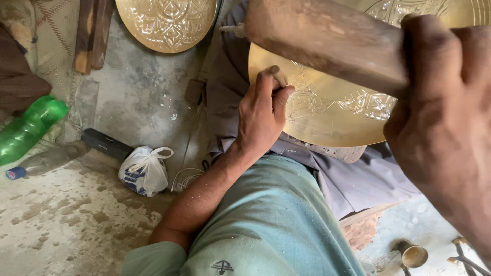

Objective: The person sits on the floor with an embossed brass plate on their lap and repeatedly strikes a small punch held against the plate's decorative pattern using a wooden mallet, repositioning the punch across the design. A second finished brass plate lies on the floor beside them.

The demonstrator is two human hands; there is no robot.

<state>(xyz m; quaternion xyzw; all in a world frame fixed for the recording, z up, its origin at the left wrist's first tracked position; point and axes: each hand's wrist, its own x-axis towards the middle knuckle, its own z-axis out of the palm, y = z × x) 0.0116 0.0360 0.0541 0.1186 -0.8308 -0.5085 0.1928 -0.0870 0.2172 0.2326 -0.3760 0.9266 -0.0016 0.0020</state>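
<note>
A round brass plate with engraved patterns lies on my lap over grey cloth. My left hand pinches a small metal chisel upright against the plate's left part. My right hand, close to the camera at the right, grips a thick wooden mallet held raised above the plate and chisel. The mallet hides part of the plate's upper area.
A second engraved brass plate lies on the concrete floor at the top. A green plastic bottle, a knotted white plastic bag, a dark bar and wooden sticks are on the left. A small metal cup stands bottom right.
</note>
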